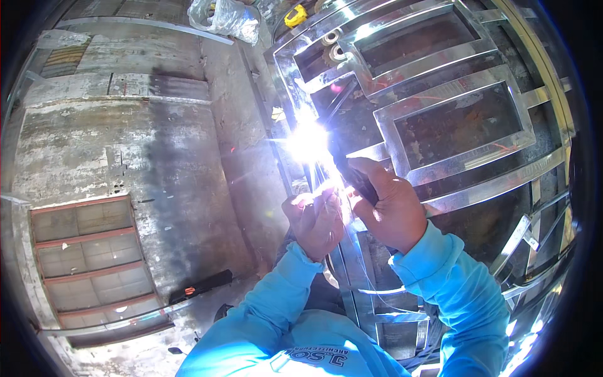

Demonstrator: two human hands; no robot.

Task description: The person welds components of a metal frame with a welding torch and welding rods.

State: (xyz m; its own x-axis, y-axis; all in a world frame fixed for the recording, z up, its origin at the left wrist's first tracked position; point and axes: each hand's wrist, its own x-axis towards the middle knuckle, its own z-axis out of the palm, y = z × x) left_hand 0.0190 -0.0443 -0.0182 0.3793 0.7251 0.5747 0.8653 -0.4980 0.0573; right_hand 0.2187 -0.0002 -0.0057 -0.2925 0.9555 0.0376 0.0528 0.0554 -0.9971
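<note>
A blinding white welding arc (pixel 308 141) burns at the left edge of a shiny metal frame (pixel 461 164) made of bent and rectangular tubes. My right hand (pixel 391 204) is closed around the dark handle of a welding torch (pixel 359 179), its tip lost in the glare. Just left of it, my left hand (pixel 314 221) is pinched close below the arc. A thin wire (pixel 364 270) trails down from between the hands and seems to pass through my left fingers; the glare washes out its upper end. Both forearms are in light blue sleeves.
A yellow tape measure (pixel 295 16) and a clear plastic bag (pixel 226 20) lie at the far end. Two round metal rings (pixel 334 45) rest on the frame. To the left stands a stained concrete wall (pixel 94 147) with a red-barred window (pixel 94 251). Metal bars (pixel 512 242) lie at right.
</note>
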